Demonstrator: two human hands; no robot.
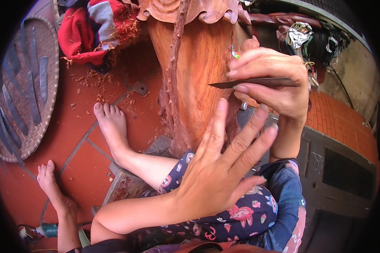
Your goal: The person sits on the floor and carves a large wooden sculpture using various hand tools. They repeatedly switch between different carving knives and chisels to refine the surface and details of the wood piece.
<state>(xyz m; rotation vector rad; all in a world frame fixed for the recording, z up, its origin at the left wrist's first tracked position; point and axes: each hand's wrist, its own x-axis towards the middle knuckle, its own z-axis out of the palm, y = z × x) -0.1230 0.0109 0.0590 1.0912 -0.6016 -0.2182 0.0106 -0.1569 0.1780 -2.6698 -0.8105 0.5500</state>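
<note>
A large reddish wooden carving stands in front of me, with a smooth grained face and a scalloped upper edge. My right hand pinches a slim, dark, pointed carving blade between thumb and fingers. The blade's tip points left, over the wood's smooth face; whether it touches the surface I cannot tell. Nearer to me, my left hand is raised with its fingers spread and nothing in it. Its fingertips come close to the lower part of the wood, below the blade.
A round woven tray on the left holds several dark flat strips of metal. Red and grey cloth, strewn with wood shavings, lies beside the carving. Bare feet rest on red floor tiles. A dark panelled door is at the right.
</note>
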